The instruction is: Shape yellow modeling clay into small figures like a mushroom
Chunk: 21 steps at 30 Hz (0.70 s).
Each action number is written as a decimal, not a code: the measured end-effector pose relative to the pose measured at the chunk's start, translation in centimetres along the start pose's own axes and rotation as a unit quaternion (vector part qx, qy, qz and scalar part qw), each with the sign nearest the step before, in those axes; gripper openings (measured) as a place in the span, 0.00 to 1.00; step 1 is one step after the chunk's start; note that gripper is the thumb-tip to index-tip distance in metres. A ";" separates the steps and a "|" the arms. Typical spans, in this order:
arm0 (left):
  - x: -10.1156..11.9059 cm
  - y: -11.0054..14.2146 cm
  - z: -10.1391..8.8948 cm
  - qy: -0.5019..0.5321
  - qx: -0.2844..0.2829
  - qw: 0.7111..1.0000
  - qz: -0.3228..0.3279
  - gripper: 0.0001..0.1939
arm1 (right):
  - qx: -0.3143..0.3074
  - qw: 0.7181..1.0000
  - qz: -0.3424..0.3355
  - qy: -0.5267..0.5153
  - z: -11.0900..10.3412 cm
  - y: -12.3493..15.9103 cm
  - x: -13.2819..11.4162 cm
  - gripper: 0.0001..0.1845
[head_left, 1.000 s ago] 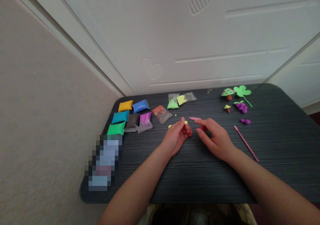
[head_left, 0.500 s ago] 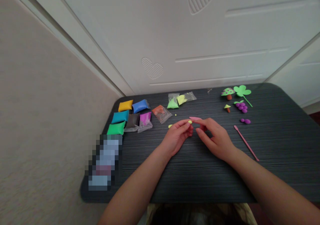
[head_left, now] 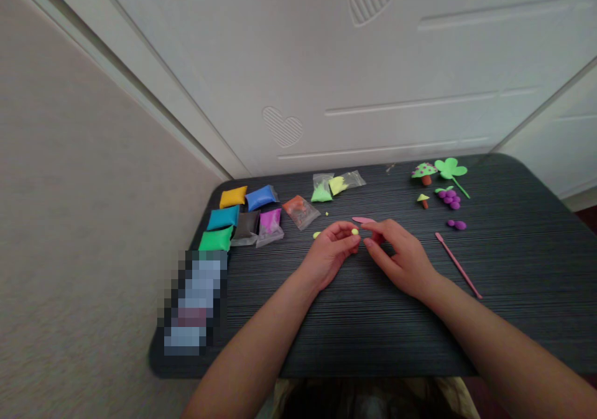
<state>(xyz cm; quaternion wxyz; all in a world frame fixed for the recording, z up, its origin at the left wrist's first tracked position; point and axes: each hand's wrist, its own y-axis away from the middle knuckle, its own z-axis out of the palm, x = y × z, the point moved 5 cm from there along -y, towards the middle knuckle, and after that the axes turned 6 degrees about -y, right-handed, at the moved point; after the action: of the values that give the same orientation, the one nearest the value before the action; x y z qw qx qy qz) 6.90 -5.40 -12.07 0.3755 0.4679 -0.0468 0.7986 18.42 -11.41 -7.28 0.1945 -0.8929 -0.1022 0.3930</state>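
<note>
Between the thumb and fingers of my left hand (head_left: pixel 332 252) is a small piece of yellow clay (head_left: pixel 355 232). Just to its right, my right hand (head_left: pixel 396 254) has thumb and index finger parted, with nothing seen between them. Another bit of yellow clay (head_left: pixel 316 235) lies on the table by my left knuckles, partly covered by the hand. A tiny yellow crumb (head_left: pixel 327 214) sits farther back. Beyond my fingers lies a pink flat modelling tool (head_left: pixel 362 220), its right end hidden by my right hand. A longer pink modelling stick (head_left: pixel 458 265) rests right of that hand.
Bagged clay in several colours lies at the left, including a brown-orange bag (head_left: pixel 301 212) and a yellow bag (head_left: pixel 345 183). At the back right stand a spotted clay mushroom (head_left: pixel 424 172), a green clover (head_left: pixel 450 169), a small mushroom (head_left: pixel 423 200) and purple clay grapes (head_left: pixel 450 197).
The right index finger has drawn back slightly from the yellow clay. In the left hand, the clay has shifted a little lower and the index finger now curls behind it.
</note>
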 end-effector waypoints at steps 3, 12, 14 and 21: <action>0.0 0.0 0.0 -0.005 0.002 1.000 -0.004 0.10 | 0.000 1.000 0.001 0.000 -0.1 0.0 -0.1 0.15; 0.0 0.2 0.4 -0.012 -0.020 1.000 -0.012 0.12 | -0.013 1.000 -0.011 -0.008 0.2 -0.1 -0.3 0.17; 0.0 0.2 0.5 -0.013 -0.026 0.999 -0.015 0.11 | -0.010 1.000 -0.018 -0.004 0.3 -0.1 -0.2 0.17; -0.2 0.2 0.4 -0.017 -0.038 0.999 -0.022 0.08 | 0.003 1.000 -0.025 0.012 0.3 0.0 0.2 0.11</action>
<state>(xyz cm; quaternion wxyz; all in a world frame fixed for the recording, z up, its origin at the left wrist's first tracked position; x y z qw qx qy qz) 7.13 -5.78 -11.96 0.4095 0.4676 -0.0734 0.7799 18.31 -11.21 -7.61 0.2077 -0.8942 -0.1211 0.3777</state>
